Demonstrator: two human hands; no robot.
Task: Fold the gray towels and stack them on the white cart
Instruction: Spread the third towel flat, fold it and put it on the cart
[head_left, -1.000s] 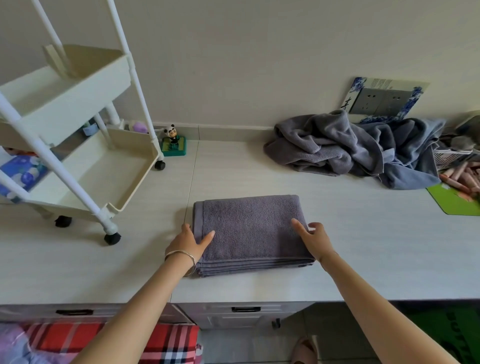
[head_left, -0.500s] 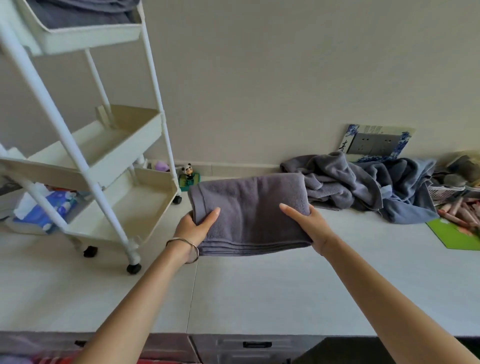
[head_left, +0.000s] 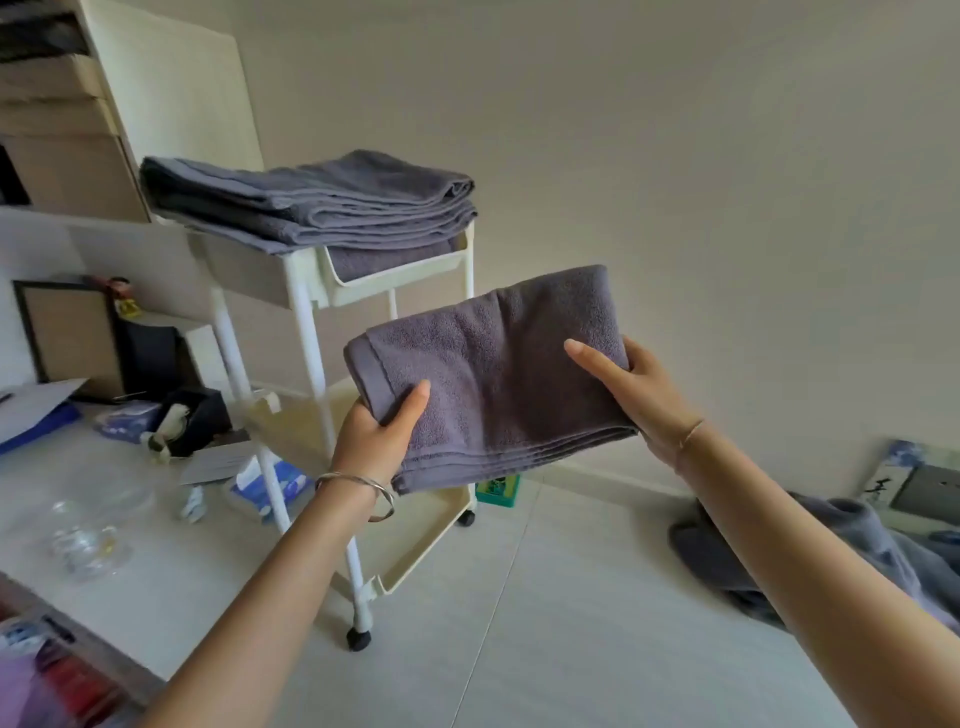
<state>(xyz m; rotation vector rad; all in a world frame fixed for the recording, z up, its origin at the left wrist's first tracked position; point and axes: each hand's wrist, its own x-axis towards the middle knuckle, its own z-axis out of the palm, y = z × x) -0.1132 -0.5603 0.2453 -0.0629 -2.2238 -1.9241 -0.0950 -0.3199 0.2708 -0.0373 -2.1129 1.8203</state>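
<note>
Towel (head_left: 498, 379), folded, long axis left-right, right end raised; left hand (head_left: 375, 437) and right hand (head_left: 647, 397) grip its ends.

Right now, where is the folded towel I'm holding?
The folded towel is mid-frame in the head view, held up between the left hand and right hand, below and right of the towel stack on the white cart.

Home: towel-stacked cart (head_left: 304, 322), cluttered shelf (head_left: 41, 228).
</note>
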